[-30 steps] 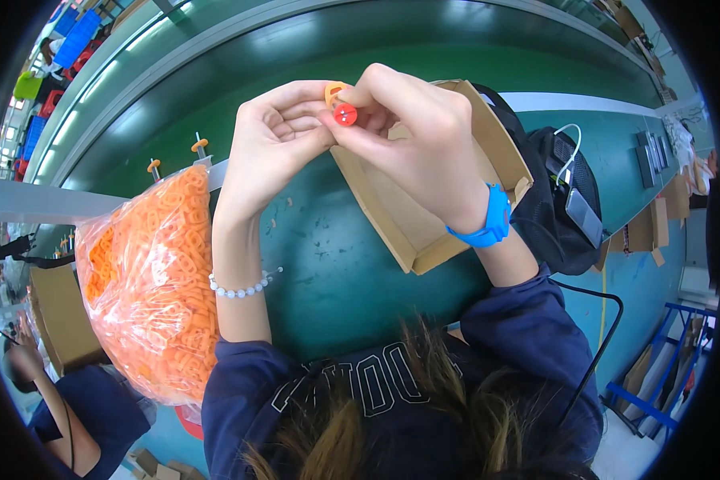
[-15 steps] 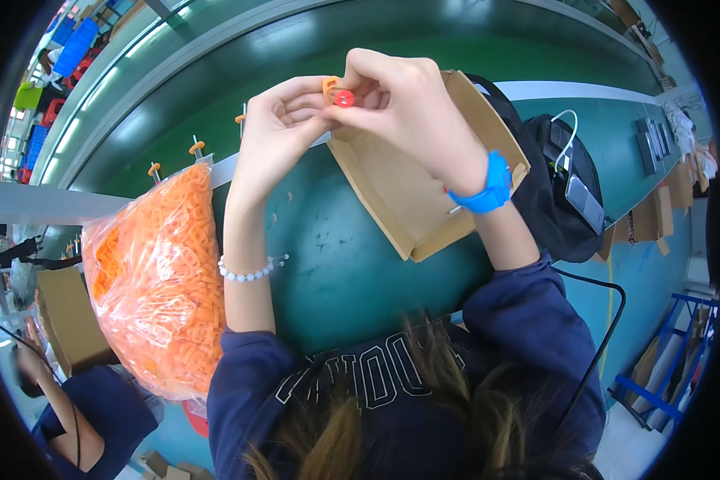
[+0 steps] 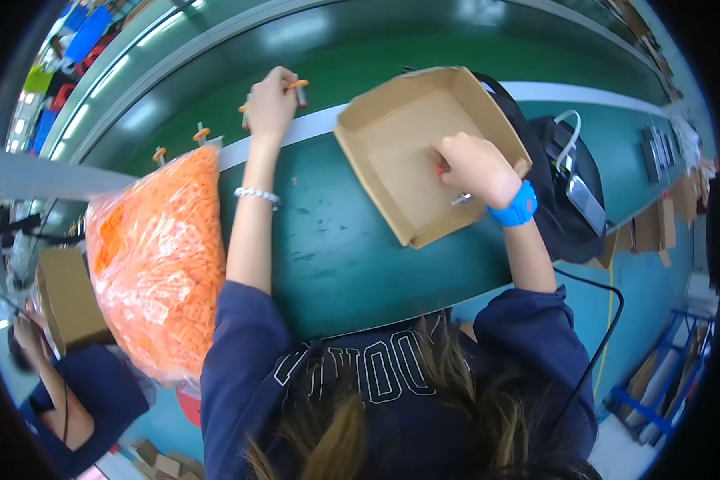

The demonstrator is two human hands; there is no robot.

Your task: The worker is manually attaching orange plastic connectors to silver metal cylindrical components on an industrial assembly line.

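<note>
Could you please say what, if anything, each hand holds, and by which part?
I cannot tell: a red bit shows at the fingers of the right hand, and an orange piece beside the left hand, any grip hidden.

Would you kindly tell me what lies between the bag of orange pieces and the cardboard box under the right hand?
The head view shows the left forearm there, wearing a beaded bracelet, above the green table.

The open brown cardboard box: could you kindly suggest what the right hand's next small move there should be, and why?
Probably, the right hand should close securely on the small red piece before lifting: it shows beside the fingertips, over the open brown cardboard box, but the fingers hide whether it is gripped.
</note>
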